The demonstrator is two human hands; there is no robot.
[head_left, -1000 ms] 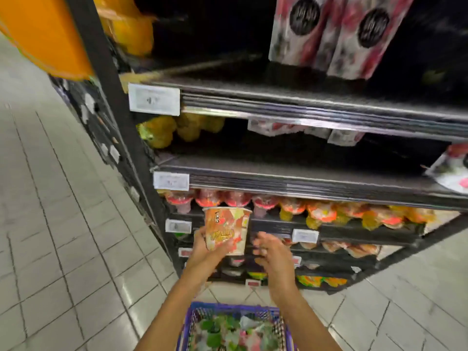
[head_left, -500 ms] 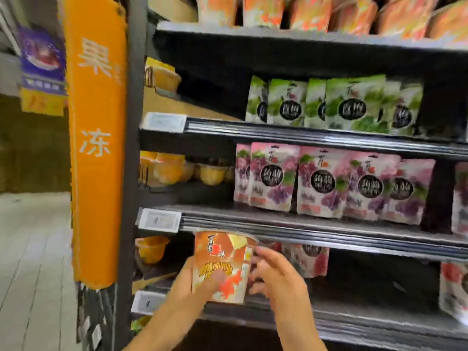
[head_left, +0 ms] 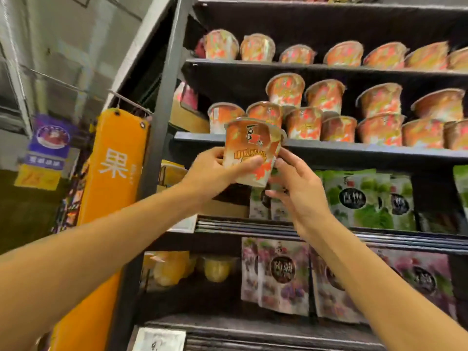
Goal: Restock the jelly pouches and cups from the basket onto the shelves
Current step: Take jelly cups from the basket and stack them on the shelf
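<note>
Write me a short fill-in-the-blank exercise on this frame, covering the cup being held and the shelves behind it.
1. The jelly cup, gripped by the left hand with the right hand at its base, has a mostly ____ wrap.
2. The matching cups on the shelf behind it are stacked ____ layers high.
3. The pouches directly below that shelf are ____.

Missing words: orange; two; green.

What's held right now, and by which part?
The orange jelly cup, in both hands: the left hand grips its side wall, thumb across the front label; the right hand cups its lower right side near the base.
</note>
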